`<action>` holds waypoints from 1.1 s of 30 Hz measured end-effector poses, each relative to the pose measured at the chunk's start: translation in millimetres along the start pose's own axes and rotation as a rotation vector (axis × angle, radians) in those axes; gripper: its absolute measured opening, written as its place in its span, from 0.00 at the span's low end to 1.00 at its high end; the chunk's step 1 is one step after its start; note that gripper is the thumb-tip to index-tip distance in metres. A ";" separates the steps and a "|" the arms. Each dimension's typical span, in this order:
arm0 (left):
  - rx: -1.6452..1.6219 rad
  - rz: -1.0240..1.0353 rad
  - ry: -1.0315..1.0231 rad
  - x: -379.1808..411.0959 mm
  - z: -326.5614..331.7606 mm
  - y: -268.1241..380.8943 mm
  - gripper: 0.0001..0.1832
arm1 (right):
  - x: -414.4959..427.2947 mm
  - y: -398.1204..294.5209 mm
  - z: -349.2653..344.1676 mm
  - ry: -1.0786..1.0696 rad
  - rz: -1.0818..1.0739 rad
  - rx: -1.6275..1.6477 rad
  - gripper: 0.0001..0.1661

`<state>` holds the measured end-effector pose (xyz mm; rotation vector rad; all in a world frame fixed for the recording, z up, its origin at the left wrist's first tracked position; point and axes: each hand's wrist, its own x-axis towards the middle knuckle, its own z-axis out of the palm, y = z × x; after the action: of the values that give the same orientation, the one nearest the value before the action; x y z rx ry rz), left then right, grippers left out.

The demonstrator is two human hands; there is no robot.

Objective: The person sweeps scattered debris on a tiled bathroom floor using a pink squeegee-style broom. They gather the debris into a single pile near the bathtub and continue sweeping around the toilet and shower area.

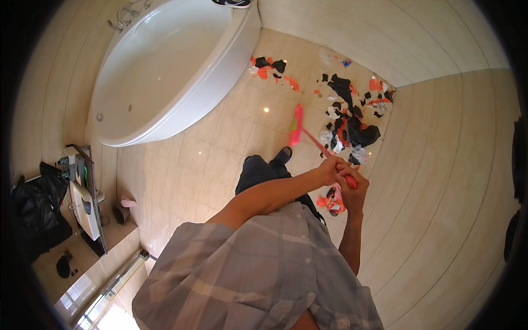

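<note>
Both my hands grip the red handle of a broom [296, 124], in front of my body and to the right. My left hand [330, 170] is lower on the shaft, toward the broom head. Close beside it, my right hand [354, 185] is wrapped around the handle's end. The pink and green broom head is blurred, at the floor just beyond my slippered foot [283, 156]. To its right lies a spread of torn black plastic [363, 133], red scraps and clear film. A smaller group of black and red scraps [262, 68] lies by the bathtub.
A white corner bathtub [194, 97] curves along the left, with a shoe [232, 3] on its rim. Red plastic [333, 202] lies beneath my right forearm. Tiled walls bound the floor. A black plastic bag [41, 208] and a pink slipper [128, 201] are at far left.
</note>
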<state>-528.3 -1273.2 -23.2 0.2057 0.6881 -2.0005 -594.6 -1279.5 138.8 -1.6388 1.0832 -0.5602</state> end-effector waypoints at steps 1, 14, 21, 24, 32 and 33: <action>0.048 -0.002 0.043 -3.4 17.6 1.1 0.01 | -1.7 -1.2 0.2 0.023 -0.030 -0.053 0.04; 0.251 0.185 0.077 -3.1 99.4 49.5 0.06 | 42.1 -36.0 15.0 0.283 -0.197 -0.012 0.05; 0.013 0.428 0.389 -20.0 60.2 149.6 0.04 | 117.8 -4.4 61.9 0.065 0.026 0.368 0.05; 0.109 0.538 0.252 -16.8 1.9 214.3 0.11 | 162.7 -9.0 94.4 -0.079 0.138 0.512 0.04; -0.017 0.512 0.367 -12.4 62.0 317.0 0.11 | 294.8 38.4 151.7 -0.230 0.149 0.470 0.06; -0.011 0.531 0.306 -10.5 65.5 330.3 0.13 | 309.2 30.1 157.4 -0.238 0.160 0.490 0.06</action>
<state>-233.9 -1422.3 -91.2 0.6297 0.7427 -1.4677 -332.3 -1468.6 9.5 -1.1468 0.8125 -0.4661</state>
